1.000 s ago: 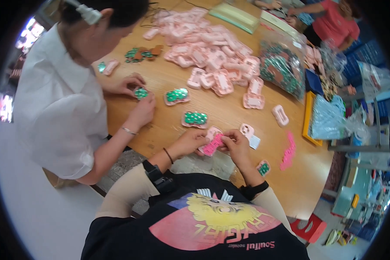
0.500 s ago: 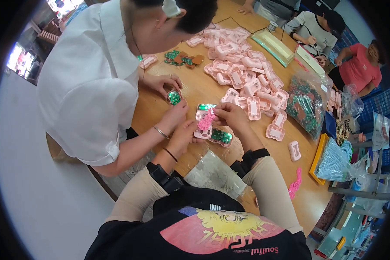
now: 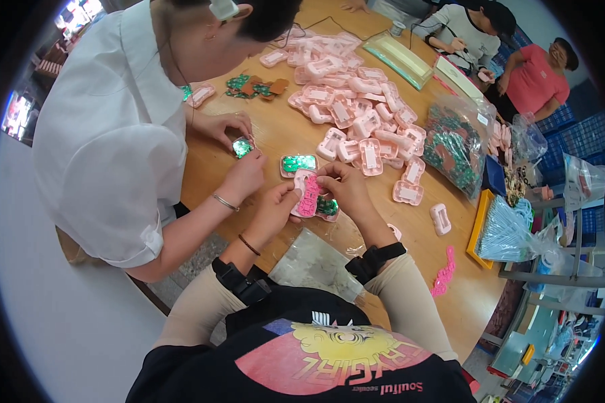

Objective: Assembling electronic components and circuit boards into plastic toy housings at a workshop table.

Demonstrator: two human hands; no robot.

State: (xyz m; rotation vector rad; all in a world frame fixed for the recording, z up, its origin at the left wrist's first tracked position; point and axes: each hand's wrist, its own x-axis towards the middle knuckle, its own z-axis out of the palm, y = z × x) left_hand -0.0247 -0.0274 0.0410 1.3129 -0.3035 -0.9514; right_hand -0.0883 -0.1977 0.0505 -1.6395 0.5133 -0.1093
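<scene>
A clear, crinkled plastic sheet (image 3: 319, 265) lies flat on the smooth, wood-grained surface (image 3: 417, 232) nearest the wearer. Just beyond it, the left hand (image 3: 280, 207) is closed around the left edge of a pale pink plastic shell (image 3: 300, 176), which is held up above the surface. The right hand (image 3: 346, 190) has its fingers bent and drawn together at the shell's upper right; I cannot tell whether they pinch or press. Along the shell lies a bright pink, bumpy strip (image 3: 308, 195), narrow and rubbery-looking, vivid against the shell's rounded, paler rim. A shiny green board (image 3: 328, 205) shows partly behind it; another board (image 3: 298, 163) sits in its own shell just beyond. Farther off, rounded pink shells are heaped in a loose pile (image 3: 366, 101), near a glossy clear bag (image 3: 454, 144) bulging with green and brown pieces.
</scene>
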